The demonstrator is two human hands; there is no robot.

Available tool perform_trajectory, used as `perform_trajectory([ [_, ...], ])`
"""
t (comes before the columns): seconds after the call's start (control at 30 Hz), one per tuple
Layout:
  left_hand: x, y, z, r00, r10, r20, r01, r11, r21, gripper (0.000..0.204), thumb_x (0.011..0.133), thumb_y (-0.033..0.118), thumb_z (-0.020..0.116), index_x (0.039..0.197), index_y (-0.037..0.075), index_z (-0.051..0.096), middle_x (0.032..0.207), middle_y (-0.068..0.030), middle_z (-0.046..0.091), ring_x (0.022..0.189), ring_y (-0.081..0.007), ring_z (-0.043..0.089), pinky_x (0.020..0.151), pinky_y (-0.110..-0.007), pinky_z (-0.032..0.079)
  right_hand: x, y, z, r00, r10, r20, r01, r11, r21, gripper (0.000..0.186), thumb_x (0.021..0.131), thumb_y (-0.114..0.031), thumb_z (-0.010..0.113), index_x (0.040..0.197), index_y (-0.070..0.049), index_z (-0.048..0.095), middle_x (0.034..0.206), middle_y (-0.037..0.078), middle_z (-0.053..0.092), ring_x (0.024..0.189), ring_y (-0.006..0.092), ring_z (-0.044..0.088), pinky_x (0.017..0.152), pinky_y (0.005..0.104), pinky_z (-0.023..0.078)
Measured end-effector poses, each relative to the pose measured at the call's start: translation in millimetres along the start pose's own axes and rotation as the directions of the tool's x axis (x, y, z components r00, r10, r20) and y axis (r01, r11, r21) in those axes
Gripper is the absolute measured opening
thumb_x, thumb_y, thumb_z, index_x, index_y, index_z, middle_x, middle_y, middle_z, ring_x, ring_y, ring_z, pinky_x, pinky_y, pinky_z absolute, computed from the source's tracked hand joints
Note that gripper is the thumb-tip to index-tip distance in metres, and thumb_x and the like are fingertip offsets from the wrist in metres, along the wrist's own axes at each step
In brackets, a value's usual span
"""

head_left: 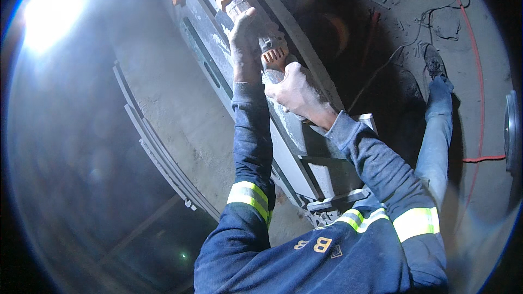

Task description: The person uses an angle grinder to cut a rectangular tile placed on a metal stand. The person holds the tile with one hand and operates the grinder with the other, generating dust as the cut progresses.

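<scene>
A dusty angle grinder point(238, 1) with orange and grey housing lies lengthwise over a long grey metal frame point(289, 158). My left hand point(246, 38) is closed round the front part of its body, just behind the orange collar. Around the rear handle, below the orange vented section, wraps my right hand point(298, 91). The grinder's head points away from me, toward the top edge of the view. Its disc cannot be made out.
Long thin metal strips point(158, 152) lie on the floor to the left. On the right, a red cable point(475, 60) and a dark cord point(400, 46) run over the floor near my shoe point(433, 61). A bright lamp point(54, 13) glares at upper left.
</scene>
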State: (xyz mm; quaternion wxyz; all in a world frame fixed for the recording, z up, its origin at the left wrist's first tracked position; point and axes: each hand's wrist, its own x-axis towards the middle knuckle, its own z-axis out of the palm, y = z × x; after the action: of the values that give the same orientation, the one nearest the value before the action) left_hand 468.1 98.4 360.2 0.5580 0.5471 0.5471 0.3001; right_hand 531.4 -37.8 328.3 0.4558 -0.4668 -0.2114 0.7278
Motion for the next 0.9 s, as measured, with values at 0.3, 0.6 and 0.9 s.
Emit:
perform_trajectory([
  [0.3, -15.5, 5.7, 9.3, 0.999, -0.035, 0.015, 0.035, 0.999, 0.017, 0.031, 0.088, 0.026, 0.065, 0.109, 0.003, 0.061, 0.091, -0.0108, 0.065, 0.076, -0.0229, 0.067, 0.067, -0.035, 0.057, -2.4, 25.0, 15.0, 0.997, -0.039, -0.065, 0.040, 0.999, 0.018, 0.046, 0.079, -0.024, 0.070, 0.104, 0.013, 0.059, 0.087, 0.023, 0.066, 0.078, 0.0295, 0.068, 0.068, 0.0380, 0.056],
  [0.6, -21.8, -2.3, -1.1, 1.000, 0.012, 0.016, -0.014, 0.991, 0.134, 0.035, 0.094, 0.029, 0.059, 0.114, 0.002, 0.060, 0.102, -0.0125, 0.066, 0.087, -0.0224, 0.067, 0.076, -0.033, 0.055, -7.7, 48.0, 22.7, 0.985, -0.159, -0.065, 0.147, 0.976, -0.161, 0.044, 0.081, -0.028, 0.069, 0.103, 0.010, 0.061, 0.081, 0.021, 0.066, 0.073, 0.0271, 0.068, 0.066, 0.0371, 0.055],
  [0.9, -20.2, 2.4, 5.1, 0.996, -0.066, 0.065, 0.060, 0.995, 0.083, 0.033, 0.093, 0.028, 0.059, 0.113, 0.002, 0.060, 0.099, -0.0115, 0.065, 0.086, -0.0219, 0.066, 0.075, -0.034, 0.055, -9.5, 31.7, 15.6, 0.992, -0.078, -0.103, 0.078, 0.997, 0.004, 0.038, 0.081, -0.024, 0.068, 0.098, 0.010, 0.063, 0.082, 0.020, 0.066, 0.071, 0.0279, 0.067, 0.065, 0.0374, 0.055],
])
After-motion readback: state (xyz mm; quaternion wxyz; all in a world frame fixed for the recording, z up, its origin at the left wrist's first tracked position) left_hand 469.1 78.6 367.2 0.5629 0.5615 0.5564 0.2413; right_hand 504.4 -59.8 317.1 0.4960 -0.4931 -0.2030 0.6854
